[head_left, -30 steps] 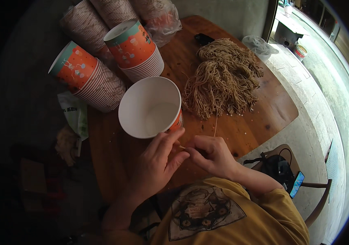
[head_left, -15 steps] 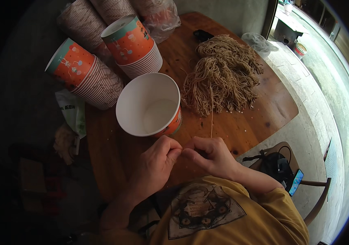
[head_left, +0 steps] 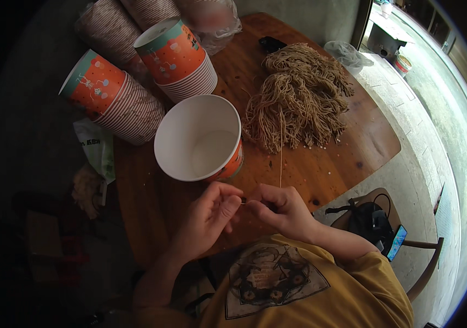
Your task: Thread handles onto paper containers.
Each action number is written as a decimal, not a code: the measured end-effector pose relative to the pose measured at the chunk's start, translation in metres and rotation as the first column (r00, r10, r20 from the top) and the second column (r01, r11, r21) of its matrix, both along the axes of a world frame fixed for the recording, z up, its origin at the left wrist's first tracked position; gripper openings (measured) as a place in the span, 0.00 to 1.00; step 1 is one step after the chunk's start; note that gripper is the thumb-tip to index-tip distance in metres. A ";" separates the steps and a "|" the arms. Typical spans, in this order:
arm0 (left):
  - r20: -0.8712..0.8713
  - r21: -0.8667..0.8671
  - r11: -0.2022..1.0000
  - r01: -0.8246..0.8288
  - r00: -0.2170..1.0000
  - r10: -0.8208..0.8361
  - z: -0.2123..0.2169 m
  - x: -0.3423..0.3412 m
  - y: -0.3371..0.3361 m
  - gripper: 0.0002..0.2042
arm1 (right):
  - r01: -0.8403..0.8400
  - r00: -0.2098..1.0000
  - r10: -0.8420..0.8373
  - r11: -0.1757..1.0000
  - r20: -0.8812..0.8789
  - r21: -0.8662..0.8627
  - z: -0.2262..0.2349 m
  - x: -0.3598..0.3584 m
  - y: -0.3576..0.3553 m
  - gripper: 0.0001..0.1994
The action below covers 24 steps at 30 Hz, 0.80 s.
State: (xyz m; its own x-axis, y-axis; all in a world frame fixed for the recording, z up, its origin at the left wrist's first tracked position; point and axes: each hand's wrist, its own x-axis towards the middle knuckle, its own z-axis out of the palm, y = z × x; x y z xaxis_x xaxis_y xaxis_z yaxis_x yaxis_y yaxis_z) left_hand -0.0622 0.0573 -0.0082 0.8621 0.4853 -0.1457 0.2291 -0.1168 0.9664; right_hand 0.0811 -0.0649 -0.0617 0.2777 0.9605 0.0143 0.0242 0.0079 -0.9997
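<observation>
Twine strand [head_left: 281, 164] trails near from a tangled brown bundle [head_left: 299, 98] on the table's [head_left: 367, 145] far right to the right hand [head_left: 282, 208], pinched between thumb and forefinger. Beside it, the left hand [head_left: 206, 216] curls its fingers; whether they grip anything, I can't tell. Farther left stands a paper tub [head_left: 181, 131].

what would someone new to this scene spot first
The heap of tangled tan string at the table's far right catches the eye, with a thin pale strand running from it to the right hand. Next comes the large round paper tub, white inside and orange outside, open just beyond the hands, with nested orange-and-green paper tubs behind it.
</observation>
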 end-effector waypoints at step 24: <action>-0.265 -0.634 0.773 0.029 0.931 -0.252 -0.010 -0.005 0.017 0.22 | -0.087 0.679 -0.217 0.925 0.701 0.370 -0.004 0.000 -0.004 0.08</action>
State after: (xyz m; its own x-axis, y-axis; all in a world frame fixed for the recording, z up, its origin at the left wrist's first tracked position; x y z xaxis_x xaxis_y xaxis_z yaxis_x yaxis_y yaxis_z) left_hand -0.0675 0.0742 -0.0184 0.7633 0.0731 -0.6418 0.5621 0.4144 0.7157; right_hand 0.0812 -0.0694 -0.0658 0.0951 0.8240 0.5585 0.7442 0.3138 -0.5897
